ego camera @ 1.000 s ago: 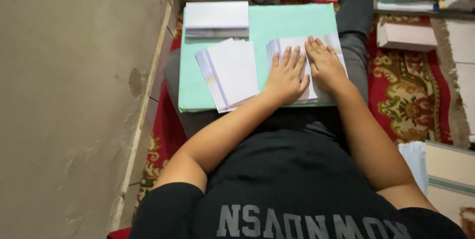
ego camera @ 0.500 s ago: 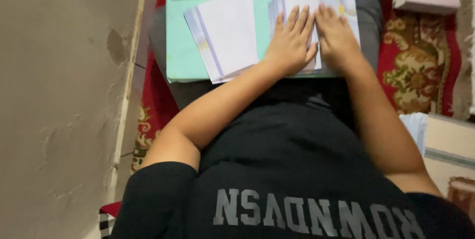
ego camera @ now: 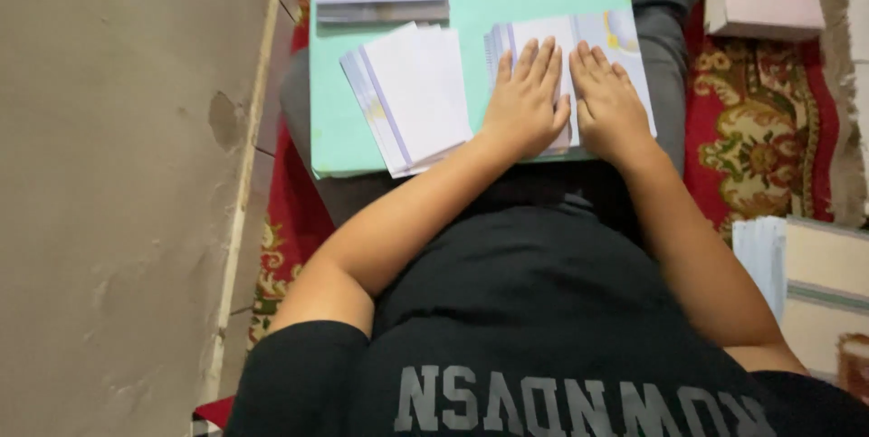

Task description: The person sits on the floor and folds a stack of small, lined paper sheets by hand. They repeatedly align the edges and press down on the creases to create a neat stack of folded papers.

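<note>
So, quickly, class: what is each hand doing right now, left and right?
Left hand: open, flat, palm down on the stack of paper sheets, gripping nothing.
Right hand: open, flat on the same stack, gripping nothing.

The person wears a black short-sleeved T-shirt (ego camera: 543,337) with large grey block letters across the chest, dark grey trousers (ego camera: 665,30), and has bare forearms and hands.

Both hands (flat, side by side) slid slightly down the paper stack (ego camera: 579,39).
</note>
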